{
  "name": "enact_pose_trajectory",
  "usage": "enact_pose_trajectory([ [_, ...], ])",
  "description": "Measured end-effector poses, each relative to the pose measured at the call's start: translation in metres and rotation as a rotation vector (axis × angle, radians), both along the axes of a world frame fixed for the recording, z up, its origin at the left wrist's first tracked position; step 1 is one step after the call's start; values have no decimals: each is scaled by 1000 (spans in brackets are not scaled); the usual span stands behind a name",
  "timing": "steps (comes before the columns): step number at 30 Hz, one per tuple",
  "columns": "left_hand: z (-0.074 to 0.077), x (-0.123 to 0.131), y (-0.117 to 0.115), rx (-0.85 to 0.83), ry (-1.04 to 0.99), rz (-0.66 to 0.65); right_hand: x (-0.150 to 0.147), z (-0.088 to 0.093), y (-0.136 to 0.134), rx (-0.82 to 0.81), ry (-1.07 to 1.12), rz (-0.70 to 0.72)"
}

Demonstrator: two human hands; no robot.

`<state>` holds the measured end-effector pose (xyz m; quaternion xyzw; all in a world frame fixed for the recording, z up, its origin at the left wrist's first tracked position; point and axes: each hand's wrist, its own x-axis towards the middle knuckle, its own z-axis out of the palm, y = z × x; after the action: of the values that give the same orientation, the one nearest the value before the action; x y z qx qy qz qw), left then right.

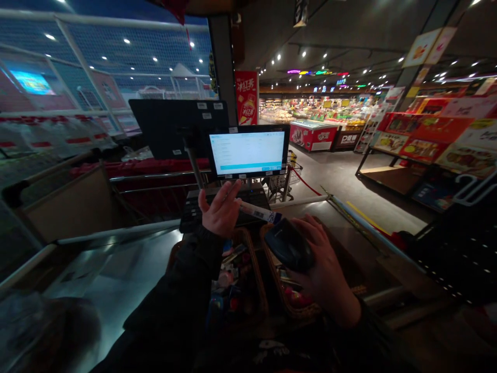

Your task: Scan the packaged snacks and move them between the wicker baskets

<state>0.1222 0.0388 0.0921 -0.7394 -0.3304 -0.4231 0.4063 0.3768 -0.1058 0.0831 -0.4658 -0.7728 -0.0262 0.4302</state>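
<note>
Red poster [246, 98] beside dark pillar [220, 59]. Red freezer chest [312, 137] on grey floor [334, 173]. Boxed goods [429, 147] on rack [396, 181], right.

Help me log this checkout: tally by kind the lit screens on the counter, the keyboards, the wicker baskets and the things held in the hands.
Lit screen: 1
Keyboard: 1
Wicker baskets: 2, a left one and a right one
Handheld scanner: 1
Slim packaged item: 1
Total: 6

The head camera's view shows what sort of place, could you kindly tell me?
It looks like a supermarket checkout: the right hand holds what seems a handheld scanner, a lit till screen stands ahead, and a red chest freezer stands beyond.
</note>
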Motion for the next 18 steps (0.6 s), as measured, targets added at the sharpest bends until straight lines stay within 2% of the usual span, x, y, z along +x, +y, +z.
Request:
enact_pose_trajectory([
  [8,5,-36,-13,70,-13,69,-27,-1,-7,-47,-19,59],
  [18,-1,-69,-27,-6,-34,109,-54,-3,-19,-74,-17,108],
])
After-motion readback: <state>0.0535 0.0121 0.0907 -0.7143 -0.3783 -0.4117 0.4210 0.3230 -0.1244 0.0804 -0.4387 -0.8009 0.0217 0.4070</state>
